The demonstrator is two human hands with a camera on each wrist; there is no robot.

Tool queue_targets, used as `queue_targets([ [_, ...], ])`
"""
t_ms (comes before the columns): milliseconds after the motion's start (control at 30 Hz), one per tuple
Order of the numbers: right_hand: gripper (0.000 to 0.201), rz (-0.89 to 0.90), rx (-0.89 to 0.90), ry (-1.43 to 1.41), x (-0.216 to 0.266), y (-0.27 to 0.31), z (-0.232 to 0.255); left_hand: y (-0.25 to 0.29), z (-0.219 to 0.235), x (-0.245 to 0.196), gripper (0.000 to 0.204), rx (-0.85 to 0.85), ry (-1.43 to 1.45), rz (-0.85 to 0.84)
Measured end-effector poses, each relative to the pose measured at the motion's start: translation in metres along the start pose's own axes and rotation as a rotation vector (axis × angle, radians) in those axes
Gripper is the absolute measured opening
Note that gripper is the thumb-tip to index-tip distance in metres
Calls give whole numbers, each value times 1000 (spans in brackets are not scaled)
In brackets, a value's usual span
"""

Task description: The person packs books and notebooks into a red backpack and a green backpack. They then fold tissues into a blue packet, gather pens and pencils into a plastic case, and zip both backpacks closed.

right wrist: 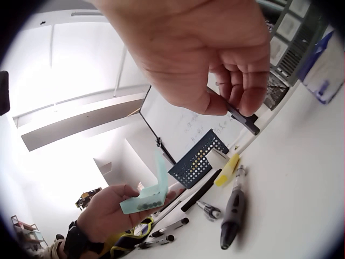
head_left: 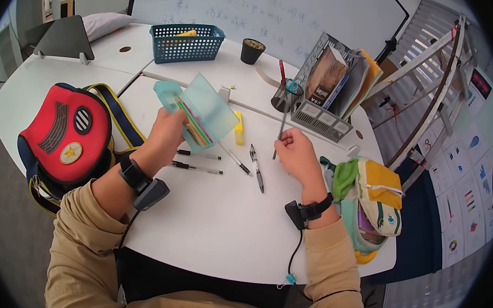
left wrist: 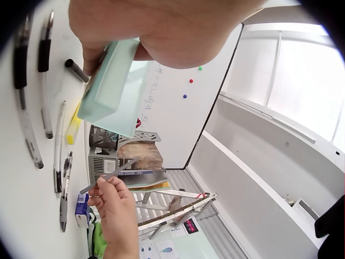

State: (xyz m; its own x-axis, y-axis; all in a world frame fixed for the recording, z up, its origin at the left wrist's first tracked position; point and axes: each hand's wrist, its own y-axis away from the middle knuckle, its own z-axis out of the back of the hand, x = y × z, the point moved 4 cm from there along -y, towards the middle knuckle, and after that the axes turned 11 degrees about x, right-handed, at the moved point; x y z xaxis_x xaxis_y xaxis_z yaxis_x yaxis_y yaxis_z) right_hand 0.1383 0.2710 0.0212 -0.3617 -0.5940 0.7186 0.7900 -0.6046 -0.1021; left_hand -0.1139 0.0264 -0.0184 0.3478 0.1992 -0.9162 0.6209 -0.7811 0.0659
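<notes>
My left hand (head_left: 166, 135) grips a translucent teal pencil case (head_left: 210, 115) whose lid stands open, with several coloured pencils (head_left: 194, 121) inside. Between thumb and fingertips, my right hand (head_left: 299, 157) pinches a slim dark grey stick (head_left: 281, 135), raised to the right of the case. Its exact kind cannot be told. On the table below lie a grey-gripped click pen (head_left: 258, 169), a yellow highlighter (head_left: 239, 129), a white-barrelled pen (head_left: 235, 159) and two black-gripped pens (head_left: 198, 169). In the right wrist view, the grey stick (right wrist: 245, 122) ends just past the fingertips.
A red backpack (head_left: 75, 129) sits at left, a green and yellow bag (head_left: 370, 198) at right. Toward the back stand a blue basket (head_left: 186, 48), a small potted plant (head_left: 253, 52), a mesh pen holder (head_left: 285, 98) and a grey file rack (head_left: 321, 122) with books.
</notes>
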Motion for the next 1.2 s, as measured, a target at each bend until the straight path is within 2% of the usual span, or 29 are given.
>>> queue_targets([
  [100, 25, 37, -116, -120, 1, -17, 23, 7, -5, -8, 52, -36, -43, 42],
  [133, 24, 84, -173, -71, -6, -30, 32, 11, -6, -11, 53, -59, -68, 74],
  [267, 23, 196, -355, 69, -14, -88, 72, 7, -3, -5, 56, -31, -15, 29],
  [367, 24, 137, -361, 15, 0, -120, 92, 8, -5, -8, 57, -10, -4, 24],
  [467, 27, 167, -420, 156, -9, -161, 105, 9, -5, -8, 56, -11, -14, 28],
  [533, 26, 156, -381, 245, -5, -175, 106, 8, -5, -8, 54, -16, -19, 38],
  [567, 25, 150, -364, 288, -4, -181, 107, 7, -3, -8, 54, -26, -34, 49],
  [633, 29, 153, -440, 329, 7, -176, 109, 10, -4, -13, 53, -51, -63, 75],
  [667, 30, 153, -471, 351, 10, -172, 108, 7, -2, -12, 53, -39, -41, 36],
  [767, 31, 245, -553, 260, 27, -151, 98, 1, 6, -3, 52, -25, 18, -38],
  [800, 32, 226, -536, 219, 38, -141, 92, 2, 5, -4, 51, -36, 35, -44],
  [900, 32, 57, -138, 112, 53, -117, 58, 8, 1, -14, 51, -79, 75, -65],
  [967, 30, 62, 236, 127, 67, -86, 22, 10, -2, -20, 52, -109, 131, -104],
  [1033, 30, 66, 514, 103, 86, -50, -15, 13, -2, -25, 52, -155, 148, -103],
  [1100, 38, 367, 697, 166, 90, -22, -48, 12, 0, -27, 50, -197, 191, -145],
  [1200, 50, 401, 721, 295, 117, 21, -71, 7, 4, -25, 51, -201, 266, -256],
])
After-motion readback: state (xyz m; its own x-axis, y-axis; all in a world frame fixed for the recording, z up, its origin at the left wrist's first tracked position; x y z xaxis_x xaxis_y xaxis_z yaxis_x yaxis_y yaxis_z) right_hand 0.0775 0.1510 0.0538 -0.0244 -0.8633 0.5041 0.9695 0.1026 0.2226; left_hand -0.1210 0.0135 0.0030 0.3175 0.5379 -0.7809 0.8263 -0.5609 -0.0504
